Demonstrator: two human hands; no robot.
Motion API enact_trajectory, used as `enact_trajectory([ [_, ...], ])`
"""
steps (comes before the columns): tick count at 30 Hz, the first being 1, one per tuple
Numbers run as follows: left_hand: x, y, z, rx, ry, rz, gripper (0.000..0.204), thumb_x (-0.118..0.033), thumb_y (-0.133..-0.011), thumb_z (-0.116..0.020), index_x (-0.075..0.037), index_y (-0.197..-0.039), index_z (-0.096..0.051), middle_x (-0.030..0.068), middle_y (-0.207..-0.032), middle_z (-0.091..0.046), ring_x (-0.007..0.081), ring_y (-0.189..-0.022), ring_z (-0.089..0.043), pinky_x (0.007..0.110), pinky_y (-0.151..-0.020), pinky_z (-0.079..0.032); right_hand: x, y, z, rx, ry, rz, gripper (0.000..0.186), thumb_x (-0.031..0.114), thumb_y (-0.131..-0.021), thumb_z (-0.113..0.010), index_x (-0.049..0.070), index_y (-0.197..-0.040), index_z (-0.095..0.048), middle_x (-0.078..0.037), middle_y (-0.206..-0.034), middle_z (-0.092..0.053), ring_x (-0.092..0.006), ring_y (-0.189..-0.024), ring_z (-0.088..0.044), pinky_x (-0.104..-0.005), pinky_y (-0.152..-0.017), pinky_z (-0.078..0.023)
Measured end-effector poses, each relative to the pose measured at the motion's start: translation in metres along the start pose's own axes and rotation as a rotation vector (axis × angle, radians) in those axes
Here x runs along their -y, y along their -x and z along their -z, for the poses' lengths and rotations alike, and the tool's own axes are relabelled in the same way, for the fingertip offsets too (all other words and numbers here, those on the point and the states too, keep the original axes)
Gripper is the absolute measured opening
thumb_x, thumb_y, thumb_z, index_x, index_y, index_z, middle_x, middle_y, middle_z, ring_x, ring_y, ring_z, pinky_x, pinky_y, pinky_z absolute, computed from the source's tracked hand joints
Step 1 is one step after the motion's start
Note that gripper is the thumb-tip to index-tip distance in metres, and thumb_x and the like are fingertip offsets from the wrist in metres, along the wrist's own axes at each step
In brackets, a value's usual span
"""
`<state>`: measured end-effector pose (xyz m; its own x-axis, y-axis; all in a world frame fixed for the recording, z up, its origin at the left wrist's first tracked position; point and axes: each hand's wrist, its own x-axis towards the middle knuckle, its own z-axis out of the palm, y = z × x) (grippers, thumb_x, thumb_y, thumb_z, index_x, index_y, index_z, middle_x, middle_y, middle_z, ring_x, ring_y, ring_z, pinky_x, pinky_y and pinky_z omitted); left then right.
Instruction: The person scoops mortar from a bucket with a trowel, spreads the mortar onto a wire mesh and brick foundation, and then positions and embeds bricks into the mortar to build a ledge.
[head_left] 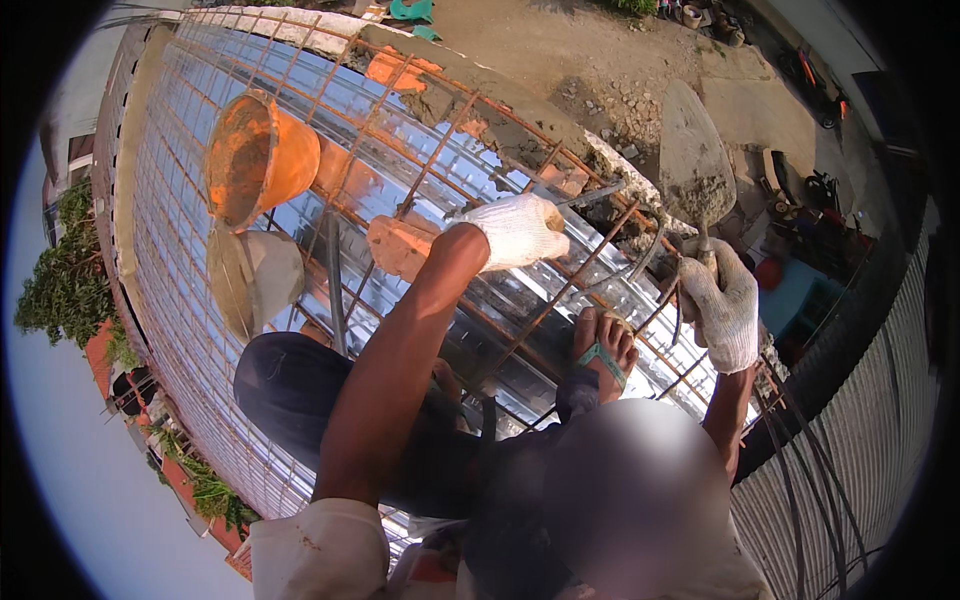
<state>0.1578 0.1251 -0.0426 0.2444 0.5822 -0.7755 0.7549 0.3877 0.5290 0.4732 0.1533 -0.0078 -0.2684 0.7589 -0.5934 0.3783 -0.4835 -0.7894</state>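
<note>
While mesh (441, 150) covers sheeting (655, 365), ground (570, 50) lies beyond.

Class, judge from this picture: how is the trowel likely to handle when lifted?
The trowel is probably blade-heavy, its broad blade reaching beyond the right hand. It seems stiff: no bend shows. Grey smears on it might slide if tilted.

We look down from the left of two fisheye cameras on the person's head, facing steeply over the steel mesh (438, 155). We see the left hand (515, 232) and right hand (725, 300) from close by, near the middle and to the right, with the dirt ground (560, 45) farther off along the top. Our wide, round field bends straight edges toward its rim, taking in sky (100, 500) at lower left and corrugated sheeting (865, 440) at the right
</note>
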Motion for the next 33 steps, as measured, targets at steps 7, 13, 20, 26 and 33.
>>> enact_trajectory([
  [7,0.022,0.179,0.105,-0.408,-0.035,-0.076,0.042,-0.042,-0.107,-0.066,-0.005,-0.125,-0.074,0.0141,-0.106,-0.079,0.0219,-0.091,-0.076,0.039,-0.083,-0.059,-0.032,0.025,-0.111,0.421,-0.334,-0.086,0.031,0.025,-0.104,-0.073,-0.003,-0.118,-0.067,0.0,-0.073,-0.059,-0.0075,-0.054,-0.05,-0.0246,-0.049,-0.039],
  [13,0.167,0.352,0.05,-1.639,0.281,0.265,0.039,-0.026,-0.107,-0.068,0.001,-0.135,-0.068,0.0111,-0.122,-0.076,0.0165,-0.11,-0.069,0.034,-0.099,-0.055,-0.046,0.016,-0.12,0.466,-0.02,0.026,0.022,0.018,-0.1,-0.072,-0.002,-0.109,-0.07,0.002,-0.078,-0.06,-0.0063,-0.068,-0.052,-0.0256,-0.061,-0.041],
  [20,0.345,0.368,-0.112,-1.986,0.773,0.746,0.093,-0.055,-0.095,-0.078,0.013,-0.152,-0.05,0.0244,-0.135,-0.067,0.0282,-0.116,-0.069,0.039,-0.103,-0.053,-0.043,-0.004,-0.144,0.392,0.112,-0.01,0.017,0.014,-0.1,-0.071,-0.003,-0.103,-0.07,0.001,-0.07,-0.059,-0.0059,-0.057,-0.051,-0.0257,-0.052,-0.039],
  [26,0.356,0.321,-0.109,-1.715,1.675,0.345,0.056,-0.055,-0.099,-0.075,-0.006,-0.126,-0.066,0.0066,-0.108,-0.065,0.0204,-0.09,-0.066,0.044,-0.073,-0.056,-0.013,0.004,-0.202,0.363,0.25,0.001,0.024,0.02,-0.1,-0.067,-0.003,-0.107,-0.071,0.002,-0.07,-0.056,-0.0059,-0.056,-0.047,-0.0258,-0.05,-0.036],
  [33,0.321,0.342,-0.025,-2.279,0.435,0.598,0.059,-0.034,-0.095,-0.076,0.009,-0.132,-0.061,0.0319,-0.129,-0.063,0.0477,-0.123,-0.063,0.053,-0.104,-0.052,-0.057,-0.048,-0.197,0.48,0.488,0.639,0.031,0.02,-0.099,-0.068,-0.002,-0.12,-0.069,-0.009,-0.105,-0.07,-0.0239,-0.089,-0.066,-0.0385,-0.075,-0.052],
])
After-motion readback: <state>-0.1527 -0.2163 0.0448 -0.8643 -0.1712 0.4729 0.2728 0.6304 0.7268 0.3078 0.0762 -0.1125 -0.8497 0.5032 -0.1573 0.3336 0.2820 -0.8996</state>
